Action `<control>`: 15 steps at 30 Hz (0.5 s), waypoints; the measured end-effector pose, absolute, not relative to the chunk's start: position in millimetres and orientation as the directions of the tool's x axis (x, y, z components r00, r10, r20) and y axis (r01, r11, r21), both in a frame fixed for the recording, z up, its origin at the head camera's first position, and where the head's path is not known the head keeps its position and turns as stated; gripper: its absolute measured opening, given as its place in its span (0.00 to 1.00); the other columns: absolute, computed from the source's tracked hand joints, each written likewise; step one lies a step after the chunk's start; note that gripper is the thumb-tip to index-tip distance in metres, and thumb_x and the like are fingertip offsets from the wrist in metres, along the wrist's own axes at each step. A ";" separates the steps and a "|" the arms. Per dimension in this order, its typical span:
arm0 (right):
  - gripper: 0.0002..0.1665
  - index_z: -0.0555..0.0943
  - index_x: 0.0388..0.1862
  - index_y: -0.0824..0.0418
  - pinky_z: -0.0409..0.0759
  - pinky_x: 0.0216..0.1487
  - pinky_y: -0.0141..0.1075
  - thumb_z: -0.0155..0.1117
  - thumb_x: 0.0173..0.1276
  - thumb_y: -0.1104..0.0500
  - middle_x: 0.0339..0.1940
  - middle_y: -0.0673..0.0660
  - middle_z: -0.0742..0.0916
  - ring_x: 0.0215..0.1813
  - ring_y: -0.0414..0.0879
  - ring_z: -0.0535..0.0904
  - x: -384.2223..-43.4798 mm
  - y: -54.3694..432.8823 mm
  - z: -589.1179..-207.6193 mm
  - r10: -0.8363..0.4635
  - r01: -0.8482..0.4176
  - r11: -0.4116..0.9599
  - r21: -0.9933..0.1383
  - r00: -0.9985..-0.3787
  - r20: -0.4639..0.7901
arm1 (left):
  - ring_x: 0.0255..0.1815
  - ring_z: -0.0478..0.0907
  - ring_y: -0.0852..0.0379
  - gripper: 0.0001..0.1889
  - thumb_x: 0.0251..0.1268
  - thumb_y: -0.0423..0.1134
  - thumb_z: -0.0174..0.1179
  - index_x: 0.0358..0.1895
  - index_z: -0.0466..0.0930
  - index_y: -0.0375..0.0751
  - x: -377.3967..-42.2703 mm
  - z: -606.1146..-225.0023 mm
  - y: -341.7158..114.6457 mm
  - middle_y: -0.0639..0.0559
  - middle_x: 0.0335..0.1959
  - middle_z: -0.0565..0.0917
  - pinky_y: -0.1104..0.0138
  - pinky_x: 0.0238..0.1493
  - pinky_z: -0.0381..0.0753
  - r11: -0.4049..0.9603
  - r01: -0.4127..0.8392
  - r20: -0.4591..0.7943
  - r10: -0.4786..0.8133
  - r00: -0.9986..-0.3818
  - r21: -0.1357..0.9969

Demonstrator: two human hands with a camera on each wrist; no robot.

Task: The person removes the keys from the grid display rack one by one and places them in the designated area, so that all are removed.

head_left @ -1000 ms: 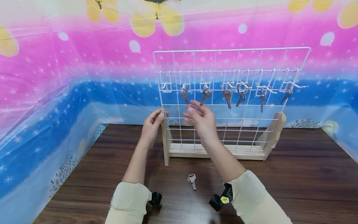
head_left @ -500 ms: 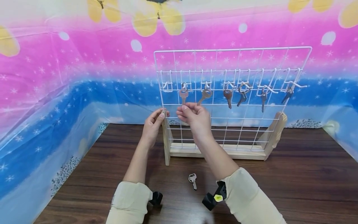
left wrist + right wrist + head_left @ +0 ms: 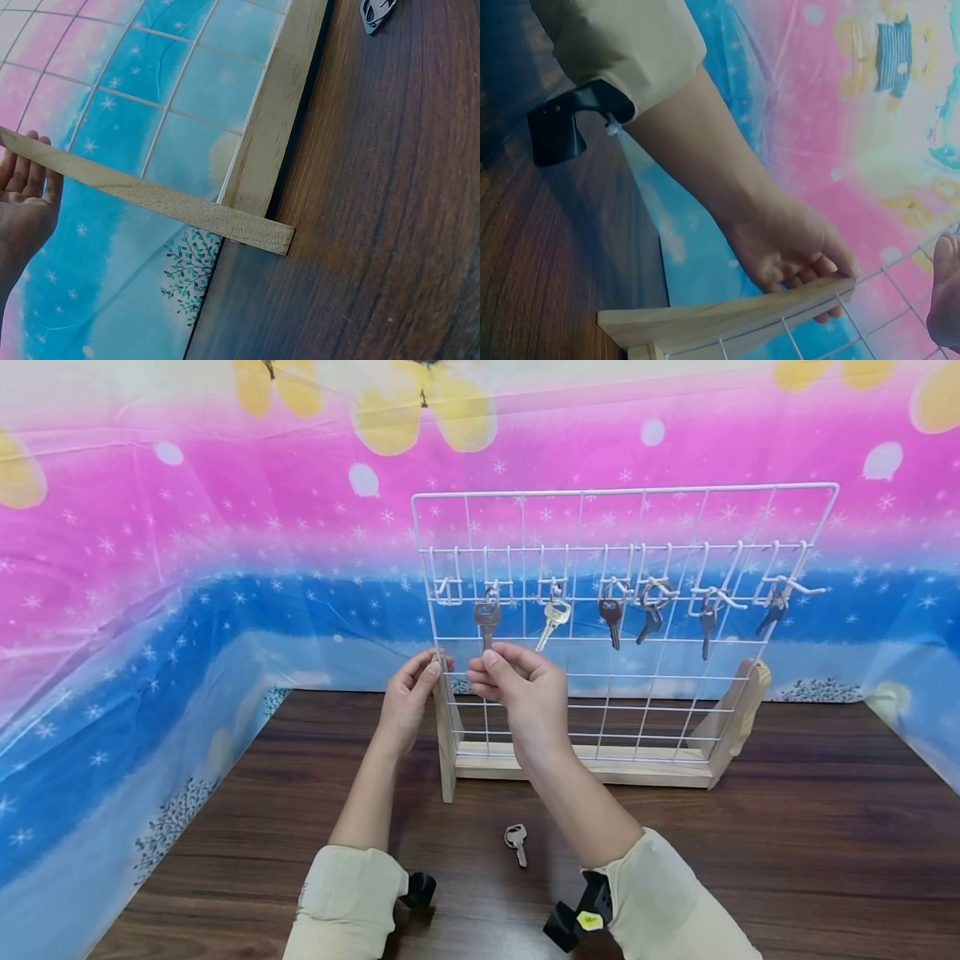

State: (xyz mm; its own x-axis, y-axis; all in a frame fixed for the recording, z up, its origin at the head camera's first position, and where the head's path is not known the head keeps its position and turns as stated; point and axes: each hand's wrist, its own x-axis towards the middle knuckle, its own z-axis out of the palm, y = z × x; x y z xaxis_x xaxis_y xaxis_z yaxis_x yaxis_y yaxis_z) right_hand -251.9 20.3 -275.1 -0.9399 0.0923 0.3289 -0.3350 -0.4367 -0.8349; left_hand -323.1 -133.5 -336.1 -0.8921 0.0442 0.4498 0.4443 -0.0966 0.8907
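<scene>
A white wire grid rack (image 3: 626, 491) stands in a wooden frame, with several keys hanging from its row of hooks. My right hand (image 3: 528, 693) pinches the lower end of the leftmost hanging key (image 3: 487, 615) between thumb and fingers; that key's ring is still on its hook. Just right of it hangs another key (image 3: 554, 613), tilted. With my left hand (image 3: 408, 693) I grip the top of the left wooden upright (image 3: 446, 735); in the right wrist view the left hand (image 3: 791, 247) wraps the post's end. A loose key (image 3: 516, 844) with a ring lies on the table.
The leftmost hook (image 3: 448, 592) bears no key. The right wooden upright (image 3: 738, 718) and a wooden base bar (image 3: 585, 768) hold the grid on the dark wood table (image 3: 832, 860). Behind it hangs a patterned cloth (image 3: 262, 502).
My right hand has moved a little left and gone from loosely spread fingers to a pinch on the leftmost key. The key beside it has swung. My left hand stays on the post.
</scene>
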 end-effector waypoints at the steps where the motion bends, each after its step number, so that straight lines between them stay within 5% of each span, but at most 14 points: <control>1: 0.11 0.77 0.44 0.77 0.81 0.40 0.39 0.57 0.65 0.71 0.28 0.58 0.85 0.32 0.44 0.84 -250.4 19.8 -275.0 0.097 -0.349 -0.443 -0.826 -0.935 0.342 | 0.52 0.74 0.55 0.18 0.71 0.34 0.47 0.58 0.69 0.27 -323.2 -336.0 -133.4 0.31 0.52 0.75 0.64 0.59 0.68 -0.093 0.444 0.449 0.045 -0.892 0.891; 15: 0.09 0.76 0.42 0.77 0.81 0.39 0.41 0.57 0.63 0.73 0.26 0.55 0.86 0.31 0.45 0.84 -233.4 26.7 -265.9 0.115 -0.448 -0.448 -0.773 -0.887 0.447 | 0.53 0.73 0.52 0.18 0.71 0.35 0.47 0.59 0.68 0.28 -323.1 -335.1 -133.1 0.32 0.52 0.75 0.63 0.58 0.69 -0.098 0.431 0.437 0.051 -0.898 0.897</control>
State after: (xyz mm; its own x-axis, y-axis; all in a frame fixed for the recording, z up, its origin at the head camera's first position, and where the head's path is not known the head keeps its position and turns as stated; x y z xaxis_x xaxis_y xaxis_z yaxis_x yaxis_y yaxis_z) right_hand -233.4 26.7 -265.9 -0.8869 0.1151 0.4473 -0.4482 -0.4485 -0.7733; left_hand -323.1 -133.1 -335.1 -0.8979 0.0512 0.4371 0.4311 -0.0978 0.8970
